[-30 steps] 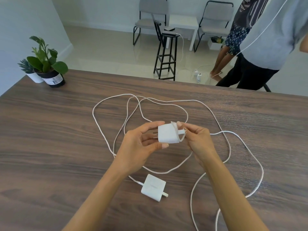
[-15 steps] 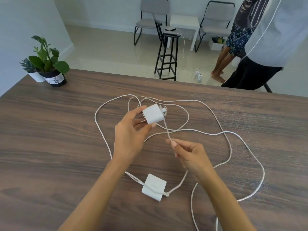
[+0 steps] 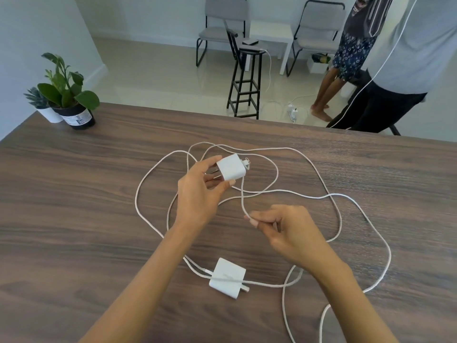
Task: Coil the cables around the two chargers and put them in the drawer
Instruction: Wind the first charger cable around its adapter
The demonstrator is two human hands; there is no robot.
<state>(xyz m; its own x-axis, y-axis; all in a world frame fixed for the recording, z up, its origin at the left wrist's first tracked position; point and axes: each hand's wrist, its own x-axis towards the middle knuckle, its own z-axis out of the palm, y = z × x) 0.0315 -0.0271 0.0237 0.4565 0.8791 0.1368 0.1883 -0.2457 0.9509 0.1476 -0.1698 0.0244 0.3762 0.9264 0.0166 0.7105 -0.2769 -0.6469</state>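
My left hand (image 3: 200, 194) holds a white charger (image 3: 231, 167) above the wooden table (image 3: 74, 206), its prongs toward my palm. Its white cable (image 3: 242, 194) runs taut from the charger's far end down to my right hand (image 3: 289, 231), which pinches it between thumb and fingers. A second white charger (image 3: 227, 278) lies flat on the table near me, between my forearms, with a strand of cable lying across it. Long loose loops of white cable (image 3: 346, 201) sprawl over the table around both hands. No drawer is in view.
Two potted plants (image 3: 66, 95) stand at the table's far left corner. Beyond the far edge are a black stool (image 3: 247, 82), two chairs, a small white table and two standing people (image 3: 385, 70) at the right.
My hands have separated: the left carried the charger up and away from me, the right drew the cable down toward me until it ran taut. A strand now lies over the second charger.
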